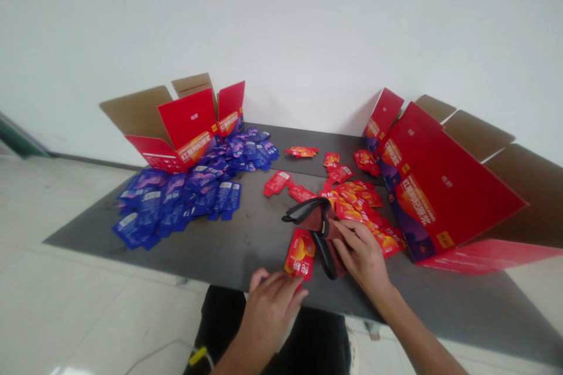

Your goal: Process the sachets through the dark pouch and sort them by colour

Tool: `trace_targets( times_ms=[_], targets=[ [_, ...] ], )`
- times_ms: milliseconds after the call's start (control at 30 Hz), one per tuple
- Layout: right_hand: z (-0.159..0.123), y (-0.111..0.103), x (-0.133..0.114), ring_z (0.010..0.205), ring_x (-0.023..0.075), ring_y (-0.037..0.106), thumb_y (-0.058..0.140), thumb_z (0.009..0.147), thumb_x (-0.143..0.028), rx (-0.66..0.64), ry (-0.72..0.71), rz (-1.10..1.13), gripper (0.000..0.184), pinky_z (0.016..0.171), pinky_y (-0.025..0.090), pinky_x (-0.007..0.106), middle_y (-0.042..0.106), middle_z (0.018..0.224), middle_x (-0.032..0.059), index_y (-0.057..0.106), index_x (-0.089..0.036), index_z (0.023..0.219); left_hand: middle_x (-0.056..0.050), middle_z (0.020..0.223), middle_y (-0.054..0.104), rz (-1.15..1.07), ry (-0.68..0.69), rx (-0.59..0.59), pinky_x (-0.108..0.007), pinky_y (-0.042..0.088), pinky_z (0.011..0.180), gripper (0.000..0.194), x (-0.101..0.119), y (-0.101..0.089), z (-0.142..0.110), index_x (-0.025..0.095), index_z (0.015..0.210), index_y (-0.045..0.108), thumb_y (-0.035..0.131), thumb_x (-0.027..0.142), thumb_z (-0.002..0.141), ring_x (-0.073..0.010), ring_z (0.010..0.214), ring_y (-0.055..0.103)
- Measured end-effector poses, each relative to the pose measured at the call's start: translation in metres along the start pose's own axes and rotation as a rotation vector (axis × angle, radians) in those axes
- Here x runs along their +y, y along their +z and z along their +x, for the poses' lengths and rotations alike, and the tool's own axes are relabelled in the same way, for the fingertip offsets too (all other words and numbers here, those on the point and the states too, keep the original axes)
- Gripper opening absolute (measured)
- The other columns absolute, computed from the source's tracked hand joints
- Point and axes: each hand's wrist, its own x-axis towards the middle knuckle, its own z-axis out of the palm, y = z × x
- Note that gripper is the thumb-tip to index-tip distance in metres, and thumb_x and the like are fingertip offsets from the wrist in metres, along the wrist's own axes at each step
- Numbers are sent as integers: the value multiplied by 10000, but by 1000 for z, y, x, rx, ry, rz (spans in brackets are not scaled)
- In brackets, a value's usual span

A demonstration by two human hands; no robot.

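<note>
My left hand (269,315) grips the lower end of a red sachet with an orange fruit picture (299,254), which stands tilted above the table's near edge. My right hand (358,252) rests its fingers on a dark red cloth pouch with black trim (322,228), and the pouch's far side lies open. Loose red sachets (352,209) lie scattered just beyond the pouch and to the right of it. The pouch hides part of that pile.
Two opened red cardboard cartons (187,120) (444,184) stand at the left and right of the dark table (246,240). A heap of blue sachets (176,202) lies on the left. A white wall rises behind, and a tiled floor lies around the table.
</note>
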Motion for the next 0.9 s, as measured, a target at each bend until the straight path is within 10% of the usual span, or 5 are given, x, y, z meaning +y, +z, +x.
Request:
trace_targets(
  times_ms=[333, 533, 733, 900],
  targets=[
    [-79, -28, 10, 962, 239, 666, 624, 954, -416, 269, 467, 62, 254, 847, 510, 355, 688, 1067, 61, 716, -237, 1109, -137, 1231, 594, 311, -179, -97, -456, 487, 877, 616, 6, 25, 20, 155, 1398, 540, 658, 533, 926, -315, 1073, 560],
    [-94, -24, 12, 973, 242, 666, 655, 909, -520, 306, 650, 157, 330, 851, 491, 350, 706, 1069, 46, 739, -247, 1075, -129, 1032, 645, 364, -227, -240, -414, 550, 792, 356, 13, 10, 47, 117, 1192, 644, 671, 293, 884, -312, 951, 635],
    [-91, -27, 12, 1024, 256, 663, 655, 904, -542, 311, 693, 201, 353, 863, 499, 355, 715, 1108, 50, 740, -255, 1091, -101, 1013, 760, 158, -204, -163, -306, 579, 718, 467, -7, 12, 44, 148, 1402, 482, 424, 103, 940, -224, 818, 748],
    [-90, -25, 11, 985, 247, 671, 634, 923, -535, 266, 661, 193, 350, 854, 516, 363, 712, 1088, 53, 743, -254, 1100, -172, 1393, 624, 43, -207, -38, -387, 570, 956, 528, -17, 16, 23, 183, 1562, 285, 401, 212, 1048, -246, 1189, 676]
  ],
)
